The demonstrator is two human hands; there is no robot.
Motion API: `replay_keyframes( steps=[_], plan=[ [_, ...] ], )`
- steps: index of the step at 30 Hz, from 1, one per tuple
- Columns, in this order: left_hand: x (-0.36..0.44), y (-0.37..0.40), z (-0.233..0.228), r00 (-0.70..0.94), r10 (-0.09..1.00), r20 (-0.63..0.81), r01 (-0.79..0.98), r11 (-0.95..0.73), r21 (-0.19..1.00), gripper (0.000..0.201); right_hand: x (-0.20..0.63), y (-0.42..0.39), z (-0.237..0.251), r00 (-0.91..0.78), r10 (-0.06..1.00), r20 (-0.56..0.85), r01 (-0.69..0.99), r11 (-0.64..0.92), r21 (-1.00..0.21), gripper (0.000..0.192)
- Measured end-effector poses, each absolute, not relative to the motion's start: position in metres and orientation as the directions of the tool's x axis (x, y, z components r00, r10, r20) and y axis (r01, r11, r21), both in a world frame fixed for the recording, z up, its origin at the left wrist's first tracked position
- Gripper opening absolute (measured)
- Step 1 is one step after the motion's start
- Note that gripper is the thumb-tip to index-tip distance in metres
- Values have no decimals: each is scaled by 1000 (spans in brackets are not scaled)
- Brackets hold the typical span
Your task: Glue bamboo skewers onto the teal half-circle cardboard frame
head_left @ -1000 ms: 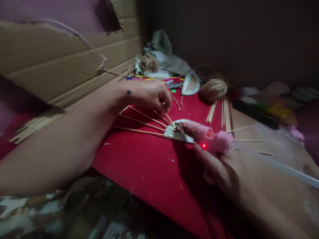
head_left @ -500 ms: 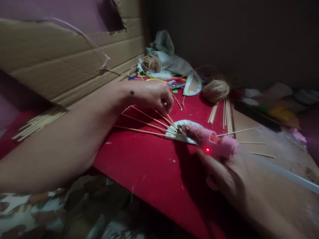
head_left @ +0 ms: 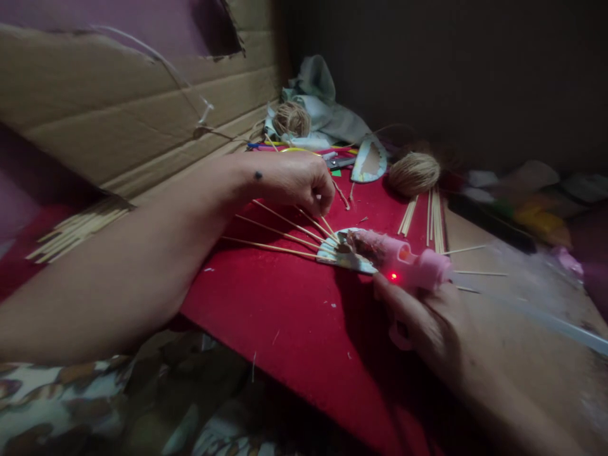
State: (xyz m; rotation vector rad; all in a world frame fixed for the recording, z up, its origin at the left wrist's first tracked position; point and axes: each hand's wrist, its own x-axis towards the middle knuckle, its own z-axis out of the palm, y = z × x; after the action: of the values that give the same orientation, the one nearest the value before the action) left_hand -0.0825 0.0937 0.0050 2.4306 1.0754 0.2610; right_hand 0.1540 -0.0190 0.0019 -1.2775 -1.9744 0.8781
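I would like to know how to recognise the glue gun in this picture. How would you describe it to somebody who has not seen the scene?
Start from the red felt surface. Near its middle lies a small pale card piece with thin wooden sticks fanning out to the left. The glue gun is the pink plastic tool held in the right hand, nozzle on that card; it alone shows a small glowing red light.

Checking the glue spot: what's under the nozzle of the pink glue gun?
The pale half-round card with thin sticks fanned onto it; the nozzle of the glue gun hides the exact spot.
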Motion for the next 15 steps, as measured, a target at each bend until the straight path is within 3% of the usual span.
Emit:
replay_keyframes(
  steps=[5, 12, 15],
  plan=[
    [-81, 92, 6, 658, 752, -23, 654, -556, 513, 3, 159, -19, -5, -350, 926, 140, 533, 320, -783, 31],
    [-81, 93, 7, 654, 756, -37, 680, -565, 467, 4, 163, -20, -10, -349, 914, 204, 501, 367, -784, 25],
    [-82, 93, 6, 657, 753, -39, 682, -572, 455, 4, 162, -22, -7, -338, 926, 170, 516, 333, -789, 27]
  ],
)
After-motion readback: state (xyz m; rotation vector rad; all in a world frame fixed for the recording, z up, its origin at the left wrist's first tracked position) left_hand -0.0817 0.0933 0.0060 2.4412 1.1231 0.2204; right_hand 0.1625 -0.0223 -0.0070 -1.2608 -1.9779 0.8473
